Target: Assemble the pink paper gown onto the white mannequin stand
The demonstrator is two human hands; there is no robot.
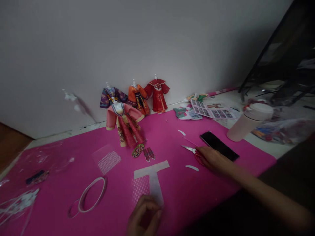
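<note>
Running along the foot of the pale wall [98, 49], the far edge of the pink mat [172, 196] leaves little depth behind the dressed doll forms [125, 121]; its near right edge slants under the right forearm to a dark area. Bare pink lies between the tape ring [105, 187] on the left and the fabric pieces [155, 185] near the middle, and again from these to the curved white piece [192, 168] on the right. The right hand [206, 158] is closed about the red handles of the scissors [189, 148], whose silver blades look shut and point left, with the phone [219, 145] just beside on the far right. The left hand [146, 214] is curled, thumb close to the fingers, at the near end of the fabric; whether it pinches the cloth cannot be told. Those pieces form a rough T: a pale strip across the far end, a pale panel running nearer from it, and pink dotted cloth to the panel's left. The left hand covers their near end, and its wrist is cut off by the frame. The right hand hides most of the scissor handles. On the far left, clear plastic [56, 157] blurs into the mat, and the dim right background is hard to read.
</note>
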